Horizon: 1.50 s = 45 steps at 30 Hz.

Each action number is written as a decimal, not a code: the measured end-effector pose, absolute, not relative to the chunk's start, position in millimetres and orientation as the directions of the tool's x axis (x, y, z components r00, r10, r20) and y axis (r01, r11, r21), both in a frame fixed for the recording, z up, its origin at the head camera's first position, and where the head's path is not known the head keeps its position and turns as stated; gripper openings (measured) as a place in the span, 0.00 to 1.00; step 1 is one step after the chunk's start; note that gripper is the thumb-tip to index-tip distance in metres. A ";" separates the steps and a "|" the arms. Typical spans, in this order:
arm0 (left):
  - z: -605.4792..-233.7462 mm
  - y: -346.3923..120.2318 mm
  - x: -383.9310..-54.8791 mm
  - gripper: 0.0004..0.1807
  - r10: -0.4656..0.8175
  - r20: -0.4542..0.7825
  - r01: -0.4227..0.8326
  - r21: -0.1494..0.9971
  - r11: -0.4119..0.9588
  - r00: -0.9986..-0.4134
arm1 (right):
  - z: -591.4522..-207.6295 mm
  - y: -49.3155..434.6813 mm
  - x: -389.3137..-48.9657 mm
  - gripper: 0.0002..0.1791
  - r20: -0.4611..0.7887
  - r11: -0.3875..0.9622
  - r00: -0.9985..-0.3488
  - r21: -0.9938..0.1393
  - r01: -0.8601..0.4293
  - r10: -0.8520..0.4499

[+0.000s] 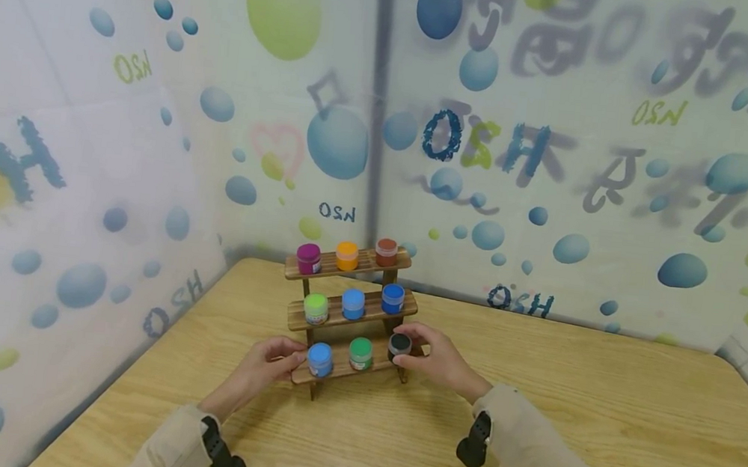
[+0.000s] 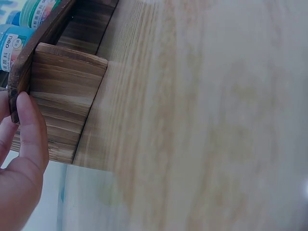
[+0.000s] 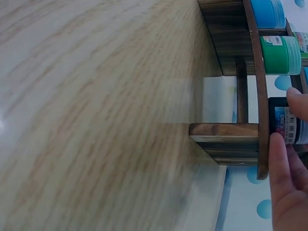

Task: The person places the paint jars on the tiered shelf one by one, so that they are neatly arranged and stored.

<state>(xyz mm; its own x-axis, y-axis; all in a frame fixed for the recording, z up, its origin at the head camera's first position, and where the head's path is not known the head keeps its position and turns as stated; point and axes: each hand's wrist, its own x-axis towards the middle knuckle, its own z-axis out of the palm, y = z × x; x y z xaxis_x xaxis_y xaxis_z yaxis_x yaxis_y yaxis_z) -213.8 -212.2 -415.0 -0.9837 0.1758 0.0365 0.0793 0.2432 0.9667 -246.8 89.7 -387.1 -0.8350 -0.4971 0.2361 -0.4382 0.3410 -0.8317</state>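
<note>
A three-tier wooden rack (image 1: 340,372) stands on the table with small paint jars on every tier. My left hand (image 1: 269,359) pinches the left end of its lowest shelf (image 2: 21,67) between thumb and fingers. At the right end of that shelf, my right hand (image 1: 435,356) holds a black paint jar (image 1: 399,347) by its sides; the jar's base is at the shelf board in the right wrist view (image 3: 284,122). Beside it on the same tier sit a green jar (image 1: 360,354) and a light blue jar (image 1: 320,360).
The middle tier carries a lime jar (image 1: 316,308) and two blue jars, one a darker blue jar (image 1: 392,298). On top are purple (image 1: 308,258), orange and brown jars. Printed fabric walls (image 1: 552,205) rise behind the wooden table (image 1: 564,432) and at its left.
</note>
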 end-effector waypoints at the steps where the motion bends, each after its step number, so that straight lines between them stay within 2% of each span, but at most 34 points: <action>1: -415.1 -212.1 -214.0 0.16 0.177 0.038 0.081 0.966 0.244 -0.984 | -389.8 90.3 -248.1 0.23 0.235 0.344 -0.838 -0.831 -0.436 -0.493; 10: -416.9 -211.7 -216.1 0.16 0.185 0.042 0.089 0.962 0.257 -0.982 | -392.0 92.6 -248.6 0.29 0.193 0.373 -0.864 -0.842 -0.389 -0.466; 32: -414.5 -208.7 -218.9 0.16 0.193 0.037 0.088 0.960 0.265 -0.981 | -373.4 127.4 -231.8 0.24 0.226 0.381 -0.853 -0.820 -0.427 -0.470; 45: -409.6 -218.8 -219.1 0.18 0.268 0.002 0.075 0.962 0.263 -0.963 | -388.8 173.8 -230.0 0.23 0.249 0.401 -0.892 -0.824 -0.400 -0.377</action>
<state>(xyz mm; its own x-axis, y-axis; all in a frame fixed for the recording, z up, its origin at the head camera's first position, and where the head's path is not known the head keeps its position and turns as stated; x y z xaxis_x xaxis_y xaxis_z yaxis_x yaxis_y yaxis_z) -219.1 -218.8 -409.6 -0.9635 0.2677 0.0015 0.0747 0.2635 0.9618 -230.0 173.8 -388.8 -0.8918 -0.3774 0.2495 -0.4002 0.4009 -0.8241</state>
